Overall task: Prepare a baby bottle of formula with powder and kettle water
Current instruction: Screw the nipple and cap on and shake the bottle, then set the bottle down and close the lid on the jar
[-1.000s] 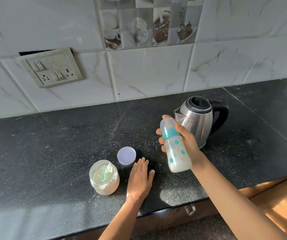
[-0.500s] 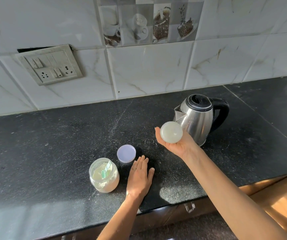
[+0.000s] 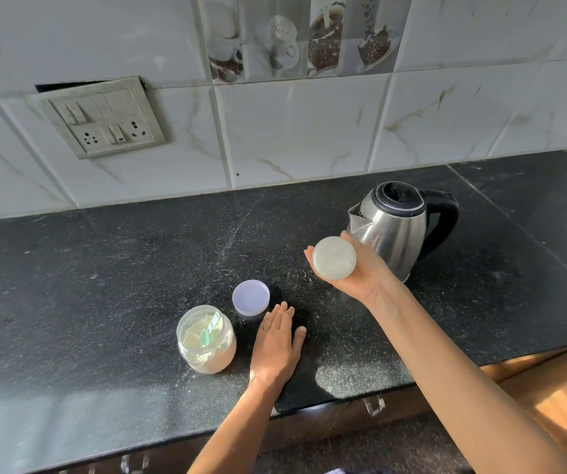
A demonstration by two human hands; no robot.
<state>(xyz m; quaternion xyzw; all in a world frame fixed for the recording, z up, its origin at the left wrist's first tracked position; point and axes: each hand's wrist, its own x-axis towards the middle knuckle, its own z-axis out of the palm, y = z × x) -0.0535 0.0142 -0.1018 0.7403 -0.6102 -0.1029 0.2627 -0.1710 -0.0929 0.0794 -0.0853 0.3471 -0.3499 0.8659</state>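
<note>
Your right hand [image 3: 360, 280] grips the bottle [image 3: 334, 258], base facing you, raised beside the kettle [image 3: 394, 230]. Your left hand [image 3: 275, 348] lies flat on the worktop [image 3: 104, 268], grip open, right of the powder jar [image 3: 206, 342].

A black speckled stone countertop [image 3: 104, 268] is backed by a white marble-look tiled wall [image 3: 295, 131], in which coffee-cup picture tiles [image 3: 302, 39] and a tilted switch plate [image 3: 104, 118] are set, with dark cabinet fronts [image 3: 340, 419] below and sunlit wood [image 3: 565, 398] lower right.
</note>
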